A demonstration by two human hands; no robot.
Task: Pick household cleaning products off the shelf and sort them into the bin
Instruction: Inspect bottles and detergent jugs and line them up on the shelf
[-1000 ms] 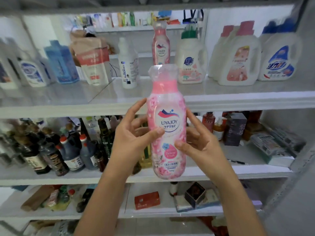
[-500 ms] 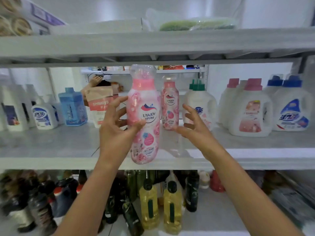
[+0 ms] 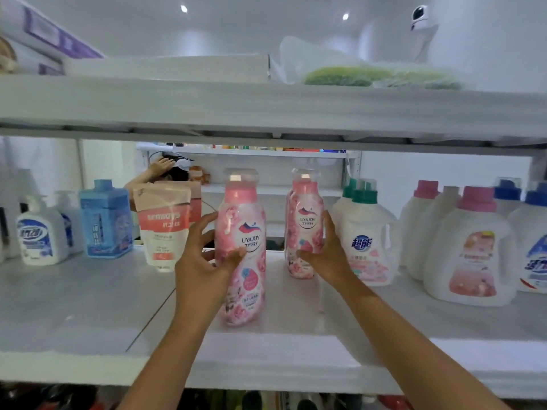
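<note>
A pink UYAJOY bottle (image 3: 241, 247) with a clear cap stands upright near the front of the white middle shelf (image 3: 88, 306). My left hand (image 3: 204, 261) grips it from the left, thumb across its front. A second, matching pink UYAJOY bottle (image 3: 306, 214) stands further back and to the right. My right hand (image 3: 325, 253) wraps around that one, thumb on its front and fingers along its right side. No bin is in view.
White detergent jugs with green (image 3: 367, 241), pink (image 3: 473, 255) and blue (image 3: 535, 238) caps crowd the shelf's right. On the left stand a pink refill pouch (image 3: 164, 229), a blue box-shaped bottle (image 3: 106, 220) and pump bottles (image 3: 40, 235). Another person's hand (image 3: 161, 167) shows behind the shelf.
The view rose from the lower shelves. My left hand carried the pink bottle up and set it on the middle shelf. My right hand left it and reached to the second pink bottle.
</note>
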